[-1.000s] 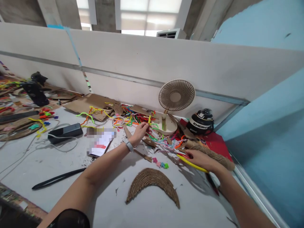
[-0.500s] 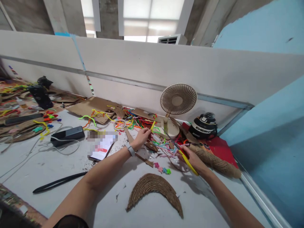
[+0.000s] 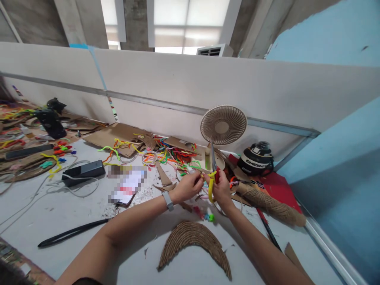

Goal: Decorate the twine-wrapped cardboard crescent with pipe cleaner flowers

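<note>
My right hand (image 3: 222, 190) is closed round yellow-handled scissors (image 3: 211, 189), whose blades point up and away in front of the fan. Close beside it, my left hand (image 3: 190, 187) pinches a short yellow pipe cleaner (image 3: 202, 175), mostly hidden by the fingers. The fingertips of both hands almost meet; whether they touch I cannot tell. Nearer to me lies a crescent of coiled brown cord (image 3: 194, 241), flat on the white table (image 3: 142, 253). Small pink, blue and green pipe-cleaner shapes (image 3: 210, 217) sit just beyond the crescent, below my hands.
A beige fan (image 3: 223, 126) stands behind my hands, with a black jug (image 3: 255, 159) and a twine roll (image 3: 271, 204) to the right. Loose pipe cleaners (image 3: 178, 154) and cardboard (image 3: 111, 136) cover the back. Leftward are a phone (image 3: 130, 187), a black power bank (image 3: 83, 173) and cables.
My right hand has moved left with the scissors and turned them, so the blades now point more upright. My left hand has shifted right and toward me, bringing both hands together.
</note>
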`<state>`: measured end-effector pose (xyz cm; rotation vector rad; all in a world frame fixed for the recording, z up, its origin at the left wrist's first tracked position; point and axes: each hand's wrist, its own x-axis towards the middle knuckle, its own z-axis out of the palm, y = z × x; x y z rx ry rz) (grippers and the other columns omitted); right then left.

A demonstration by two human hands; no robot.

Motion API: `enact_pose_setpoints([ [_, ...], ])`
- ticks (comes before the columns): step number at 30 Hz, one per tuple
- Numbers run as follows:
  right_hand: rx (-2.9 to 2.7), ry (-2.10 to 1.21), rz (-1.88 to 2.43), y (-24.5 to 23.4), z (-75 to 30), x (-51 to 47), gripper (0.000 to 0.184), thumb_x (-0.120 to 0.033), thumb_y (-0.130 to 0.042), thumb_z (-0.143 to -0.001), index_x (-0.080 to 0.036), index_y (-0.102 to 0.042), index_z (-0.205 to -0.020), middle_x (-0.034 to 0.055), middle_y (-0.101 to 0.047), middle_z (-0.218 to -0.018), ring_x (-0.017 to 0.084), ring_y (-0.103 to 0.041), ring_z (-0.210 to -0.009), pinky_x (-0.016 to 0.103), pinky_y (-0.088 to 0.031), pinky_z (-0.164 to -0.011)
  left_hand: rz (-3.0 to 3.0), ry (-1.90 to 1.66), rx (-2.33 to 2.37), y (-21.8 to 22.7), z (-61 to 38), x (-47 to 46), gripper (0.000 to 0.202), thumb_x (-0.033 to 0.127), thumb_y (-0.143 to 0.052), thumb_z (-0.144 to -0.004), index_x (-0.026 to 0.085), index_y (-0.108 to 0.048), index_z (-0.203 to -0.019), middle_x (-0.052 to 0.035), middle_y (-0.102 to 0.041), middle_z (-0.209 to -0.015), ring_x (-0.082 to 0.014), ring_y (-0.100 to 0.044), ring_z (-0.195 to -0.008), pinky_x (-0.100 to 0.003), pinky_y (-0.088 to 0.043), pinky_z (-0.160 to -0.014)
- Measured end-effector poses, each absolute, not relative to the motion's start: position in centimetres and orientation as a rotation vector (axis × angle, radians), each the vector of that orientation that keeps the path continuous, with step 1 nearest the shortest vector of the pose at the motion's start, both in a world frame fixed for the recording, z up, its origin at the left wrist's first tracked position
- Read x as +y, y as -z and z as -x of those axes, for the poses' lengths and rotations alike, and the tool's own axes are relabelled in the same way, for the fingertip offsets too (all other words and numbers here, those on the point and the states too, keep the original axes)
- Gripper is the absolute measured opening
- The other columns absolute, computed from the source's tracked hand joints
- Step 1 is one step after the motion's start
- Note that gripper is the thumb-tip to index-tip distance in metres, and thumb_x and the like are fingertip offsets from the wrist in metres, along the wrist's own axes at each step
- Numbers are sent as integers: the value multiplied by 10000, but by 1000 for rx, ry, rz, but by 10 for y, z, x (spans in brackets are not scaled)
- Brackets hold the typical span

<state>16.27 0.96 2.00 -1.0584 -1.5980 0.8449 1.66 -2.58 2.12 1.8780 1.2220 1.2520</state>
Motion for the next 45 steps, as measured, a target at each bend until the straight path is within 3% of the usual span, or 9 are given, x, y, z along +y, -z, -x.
enact_pose_setpoints([
  [5,-1569,-994,974,-22,-166,2,346,-514,-623,-766,-227,-464,-874,-29,-531,-708,127,-490,-561,255,-427,-526,-1900,-1246,1170,-20,-18,-27,189,243,-400,-890,182,-467,-725,24,-501,-600,-107,-448,-557,-223,-331,-544],
  [15,-1501,-922,960,-25,-167,-3,311,-433,-643,-755,-200,-510,-913,-10,-552,-761,125,-521,-616,250,-441,-554,-2053,-1166,1122,-20,-14,-31,234,352,-381,-930,180,-482,-807,10,-504,-684,-121,-448,-619,-235,-336,-583],
  [26,-1549,-1088,941,-31,-166,-13,288,-404,-637,-749,-210,-482,-895,-34,-531,-731,102,-483,-539,238,-425,-489,-2173,-1047,1201,-12,-13,-29,210,267,-349,-929,188,-460,-770,8,-512,-671,-128,-472,-618,-233,-326,-595],
  [32,-1550,-1027,933,-24,-166,-9,322,-452,-643,-753,-202,-505,-903,-17,-546,-769,120,-522,-619,241,-447,-547,-2130,-1094,1229,-6,-16,-26,201,263,-375,-916,191,-454,-746,16,-472,-634,-127,-433,-581,-242,-293,-562],
  [37,-1602,-976,979,-23,-172,1,350,-499,-623,-760,-205,-502,-905,-29,-538,-694,123,-502,-565,240,-424,-512,-2010,-1188,1220,-6,-12,-21,222,287,-387,-911,193,-458,-723,24,-495,-612,-114,-454,-558,-230,-322,-550],
  [45,-1968,-602,1305,-37,-185,15,408,-537,-572,-744,-188,-496,-941,56,-627,-838,209,-591,-737,317,-452,-672,-1627,-1468,1340,-6,11,10,283,302,-319,-915,188,-449,-691,29,-506,-579,-99,-488,-510,-207,-373,-500],
])
